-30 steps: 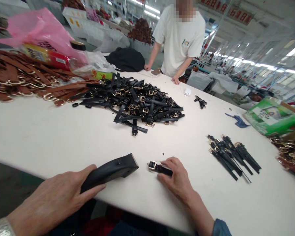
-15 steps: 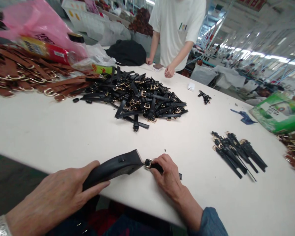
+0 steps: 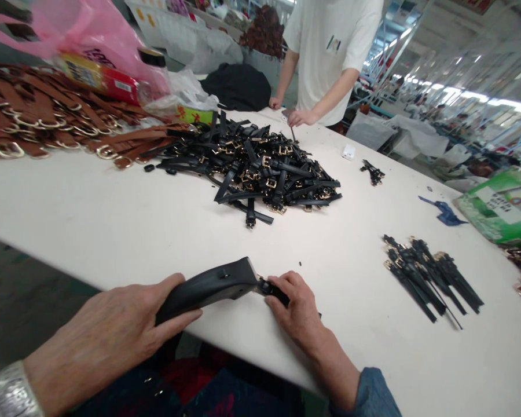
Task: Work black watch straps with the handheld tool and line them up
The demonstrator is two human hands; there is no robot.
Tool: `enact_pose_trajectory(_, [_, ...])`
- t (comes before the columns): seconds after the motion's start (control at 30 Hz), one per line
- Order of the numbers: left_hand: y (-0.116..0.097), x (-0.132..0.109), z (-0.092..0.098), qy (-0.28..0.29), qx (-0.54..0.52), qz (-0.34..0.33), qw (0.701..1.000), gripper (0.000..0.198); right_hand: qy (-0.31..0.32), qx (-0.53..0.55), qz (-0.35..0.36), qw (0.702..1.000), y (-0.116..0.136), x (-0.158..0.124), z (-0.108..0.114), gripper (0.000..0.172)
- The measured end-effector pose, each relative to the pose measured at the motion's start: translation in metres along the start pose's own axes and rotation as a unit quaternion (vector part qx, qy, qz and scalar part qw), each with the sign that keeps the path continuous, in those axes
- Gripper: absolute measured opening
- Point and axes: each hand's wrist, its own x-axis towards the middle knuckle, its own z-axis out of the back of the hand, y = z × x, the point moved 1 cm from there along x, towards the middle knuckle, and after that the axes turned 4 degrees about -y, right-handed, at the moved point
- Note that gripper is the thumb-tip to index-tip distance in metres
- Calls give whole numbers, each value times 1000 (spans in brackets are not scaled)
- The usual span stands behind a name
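Observation:
My left hand [image 3: 125, 318] is wrapped round a black hair clipper [image 3: 208, 286], its head pointing right and up. The clipper's blade end meets the buckle end of a short black buckle strap [image 3: 279, 293]. That strap is pinched in my right hand [image 3: 297, 313], which rests low over the white table [image 3: 165, 231]; most of the strap is hidden under the fingers. Beyond my hands lies a large heap of black buckle straps [image 3: 264, 174] with gold-coloured buckles. To the right, several more black straps [image 3: 434, 278] lie side by side in a rough row.
Brown belts [image 3: 39, 110] pile up at the left under a pink plastic bag [image 3: 91, 35] and a jar. A person in a white shirt [image 3: 330, 63] stands across the table. A green package [image 3: 503, 208], blue scrap [image 3: 447, 211] and small white object [image 3: 348, 152] lie at the right.
The clipper head has come against the buckle end of the strap, which has turned a little in my right hand. The co-worker's hand has moved left and now holds a thin dark piece.

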Motion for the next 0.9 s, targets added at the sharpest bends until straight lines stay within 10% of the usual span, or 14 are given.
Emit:
enact_pose_trajectory(0.6, [-77,32,18,118,138,-51,982,48,-96,-17,-69,993,3,-22,0,15])
enact_pose_trajectory(0.9, [-57,28,17,95,112,-66,987,47,-110,44,-59,991,1,-30,7,14])
